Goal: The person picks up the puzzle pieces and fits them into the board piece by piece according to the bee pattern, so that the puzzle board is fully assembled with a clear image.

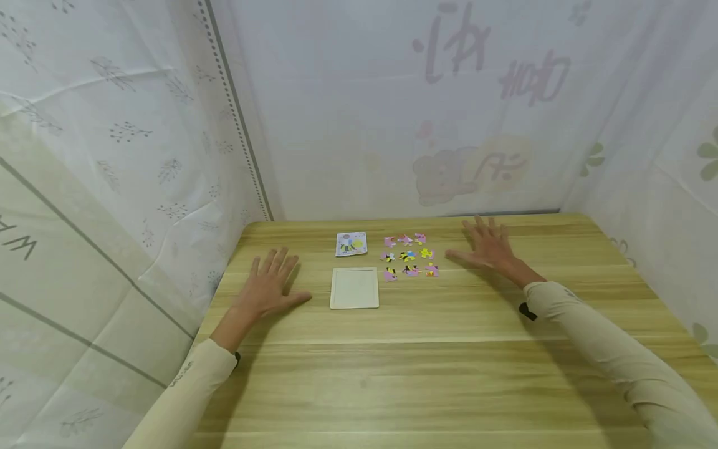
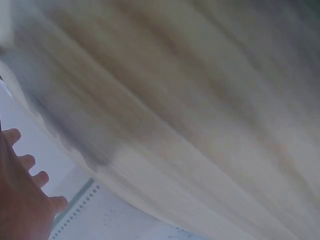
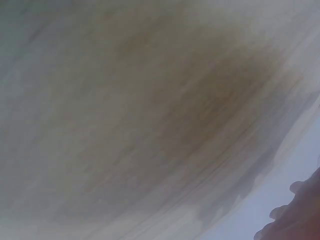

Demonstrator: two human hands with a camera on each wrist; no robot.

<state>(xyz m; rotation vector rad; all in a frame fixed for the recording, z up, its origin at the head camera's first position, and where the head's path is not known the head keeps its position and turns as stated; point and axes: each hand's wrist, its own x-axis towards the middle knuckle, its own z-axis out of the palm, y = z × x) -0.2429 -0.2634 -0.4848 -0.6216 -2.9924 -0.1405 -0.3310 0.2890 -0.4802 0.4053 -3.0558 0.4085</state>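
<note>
“Two grips in view: how do they lie?”

“Apart, both. The left grip (image 1: 266, 285) and the right grip (image 1: 489, 246) have straight, spread fingers, backs of the hands upward, thumbs turned inward. The right one reaches farther forward. Whether either touches the surface (image 1: 359, 380), I can't tell.”

“What's closest to them?”

“Nine jigsaw pieces (image 1: 407, 256), knobbly-edged, in pink, yellow and black, set in three rows of three near the right thumb. Between them and the left thumb lies a square tray (image 1: 354, 289), pale and flat, with a thin rim. Just beyond it is a picture card (image 1: 351, 244) showing a striped, bee-like figure.”

“And the arms?”

“Pale sleeves (image 1: 611, 358), smooth and close-fitting, with a black band (image 1: 527, 311) at the right wrist.”

“The surface and room?”

“Wood-grained, in long yellowish streaks, rounded at the far corners; both wrist views blur the grain. Whitish cloth hangings (image 1: 348, 112) enclose it, softly creased, printed with leafy sprigs, large characters and a faint animal.”
</note>
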